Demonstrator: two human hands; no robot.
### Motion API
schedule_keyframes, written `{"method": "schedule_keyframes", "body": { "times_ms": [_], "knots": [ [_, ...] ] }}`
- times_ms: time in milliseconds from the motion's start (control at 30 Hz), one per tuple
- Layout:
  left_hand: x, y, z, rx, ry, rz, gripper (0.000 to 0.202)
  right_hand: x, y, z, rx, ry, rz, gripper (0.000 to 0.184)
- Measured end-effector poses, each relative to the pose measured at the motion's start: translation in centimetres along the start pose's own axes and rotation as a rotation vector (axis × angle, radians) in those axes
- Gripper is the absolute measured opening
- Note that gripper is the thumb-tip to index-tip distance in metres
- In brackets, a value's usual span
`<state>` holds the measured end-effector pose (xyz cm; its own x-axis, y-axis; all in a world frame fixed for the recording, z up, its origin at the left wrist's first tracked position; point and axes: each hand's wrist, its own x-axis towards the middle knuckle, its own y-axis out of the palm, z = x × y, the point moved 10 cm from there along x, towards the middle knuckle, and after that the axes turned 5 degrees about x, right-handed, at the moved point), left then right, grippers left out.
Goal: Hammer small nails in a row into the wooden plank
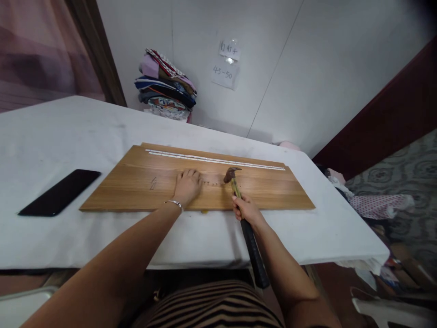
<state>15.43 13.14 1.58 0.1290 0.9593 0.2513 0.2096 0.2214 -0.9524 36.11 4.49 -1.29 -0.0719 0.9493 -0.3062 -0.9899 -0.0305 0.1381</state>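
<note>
Mid-frame, the right hand (245, 208) wraps round the hammer (250, 239), seemingly for control, while the left hand (188, 186), its grip hidden from me, apparently steadies the board (218, 199).

The left hand (188, 184) hid the wooden board (119, 193) beneath it; the right hand (246, 209) covered part of the hammer (251, 248). The upright nails (216, 183) were too small to count. The frame's edges cut off the pink curtain (44, 54) and striped garment (218, 305).
</note>
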Motion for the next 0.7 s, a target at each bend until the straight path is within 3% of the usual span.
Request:
{"method": "schedule_keyframes", "body": {
  "times_ms": [700],
  "knots": [
    [-0.01,0.19,0.19,-0.038,-0.006,-0.006,0.034,0.17,0.12,0.12,0.009,-0.001,0.031,0.035]
  ]
}}
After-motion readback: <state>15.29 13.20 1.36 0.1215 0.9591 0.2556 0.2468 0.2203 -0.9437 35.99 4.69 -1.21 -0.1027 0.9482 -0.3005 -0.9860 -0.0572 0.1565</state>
